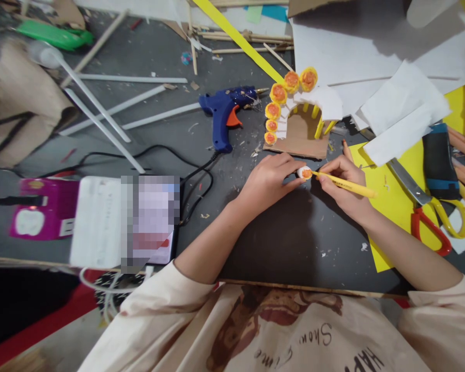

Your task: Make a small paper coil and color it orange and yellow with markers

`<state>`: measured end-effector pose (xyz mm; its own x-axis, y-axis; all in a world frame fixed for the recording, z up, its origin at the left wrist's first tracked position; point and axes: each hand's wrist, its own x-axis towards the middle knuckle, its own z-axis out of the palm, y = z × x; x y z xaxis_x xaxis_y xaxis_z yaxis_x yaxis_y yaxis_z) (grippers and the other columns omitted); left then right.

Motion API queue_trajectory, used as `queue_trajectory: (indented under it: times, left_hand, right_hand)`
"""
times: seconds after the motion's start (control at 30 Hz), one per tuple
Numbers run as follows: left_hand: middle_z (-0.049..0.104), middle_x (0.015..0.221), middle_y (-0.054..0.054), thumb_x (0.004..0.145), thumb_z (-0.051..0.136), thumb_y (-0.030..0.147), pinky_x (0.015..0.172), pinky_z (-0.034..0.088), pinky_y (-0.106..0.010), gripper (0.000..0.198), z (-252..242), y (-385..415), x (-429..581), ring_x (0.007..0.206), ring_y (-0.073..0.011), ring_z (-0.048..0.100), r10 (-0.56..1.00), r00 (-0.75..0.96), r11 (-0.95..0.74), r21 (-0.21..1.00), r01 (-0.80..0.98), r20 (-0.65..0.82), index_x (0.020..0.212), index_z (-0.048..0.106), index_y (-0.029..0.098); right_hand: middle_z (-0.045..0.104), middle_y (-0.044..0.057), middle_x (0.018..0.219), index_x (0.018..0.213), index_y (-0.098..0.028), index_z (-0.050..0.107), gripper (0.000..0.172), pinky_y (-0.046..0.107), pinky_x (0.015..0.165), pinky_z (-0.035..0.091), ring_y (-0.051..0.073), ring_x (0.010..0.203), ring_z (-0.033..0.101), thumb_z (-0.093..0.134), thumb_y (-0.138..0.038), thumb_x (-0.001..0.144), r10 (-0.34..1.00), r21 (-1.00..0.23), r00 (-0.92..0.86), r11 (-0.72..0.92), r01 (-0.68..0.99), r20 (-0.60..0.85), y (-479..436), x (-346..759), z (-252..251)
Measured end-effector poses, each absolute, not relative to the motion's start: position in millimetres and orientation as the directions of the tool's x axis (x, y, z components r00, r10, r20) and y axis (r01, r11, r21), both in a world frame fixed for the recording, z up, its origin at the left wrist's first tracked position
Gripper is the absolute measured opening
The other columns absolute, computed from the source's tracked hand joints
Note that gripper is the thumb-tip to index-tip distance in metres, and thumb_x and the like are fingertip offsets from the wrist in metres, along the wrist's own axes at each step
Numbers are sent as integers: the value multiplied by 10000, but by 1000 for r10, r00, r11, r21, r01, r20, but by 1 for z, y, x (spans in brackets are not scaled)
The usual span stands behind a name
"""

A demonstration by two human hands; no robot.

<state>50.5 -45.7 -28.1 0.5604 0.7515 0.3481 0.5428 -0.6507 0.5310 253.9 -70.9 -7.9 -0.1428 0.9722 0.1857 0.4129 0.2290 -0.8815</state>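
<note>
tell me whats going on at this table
A person is working with both hands. The left hand pinches a small white-and-orange piece, while the right hand holds a yellow pen with its tip at the piece. Just beyond the hands is a white arch with orange-and-yellow rounds along its left side and top. A blue glue gun lies left of it, and scissors lie to the right.
</note>
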Motion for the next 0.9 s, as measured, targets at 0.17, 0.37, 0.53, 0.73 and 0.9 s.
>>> queue_trajectory:
  times: [0.17,0.37,0.53,0.73,0.9]
  left_hand:
    - [677,896,-74,940,568,320,740,454,-274,242,-29,-46,50,835,-182,639,755,551,-648,539,538,356,1085,659,149]
    - [679,897,-70,921,599,288,737,453,-266,221,-28,-46,50,832,-177,641,754,545,-649,545,531,367,1081,660,148]
    - [674,885,-67,919,599,275,730,454,-266,212,-27,-46,51,822,-176,640,756,544,-647,542,536,364,1072,664,144]
    - [679,899,-67,924,590,284,749,457,-265,217,-27,-46,50,842,-178,644,760,544,-642,542,542,355,1076,665,148]
    - [678,920,-78,926,583,277,760,454,-273,222,-27,-46,50,862,-183,638,768,554,-626,561,542,322,1091,660,151]
  right_hand:
    - [538,-98,544,714,-247,525,144,517,1025,389,115,503,513,634,-264,806,982,-903,-122,179,390,142,-71,253,-6]
    - [518,-114,524,687,-244,510,159,549,1118,267,104,475,486,630,-228,789,981,-900,-130,184,395,143,-71,253,-5]
    - [511,-114,522,671,-244,498,166,561,1133,244,109,480,488,626,-220,775,980,-891,-139,187,414,141,-71,253,-3]
    - [498,-117,510,650,-246,491,168,580,1149,217,106,462,470,613,-216,762,976,-886,-144,207,414,160,-69,251,-2]
    - [514,-109,511,640,-254,487,175,577,1143,247,119,474,485,615,-218,753,976,-880,-144,212,424,166,-70,251,-1]
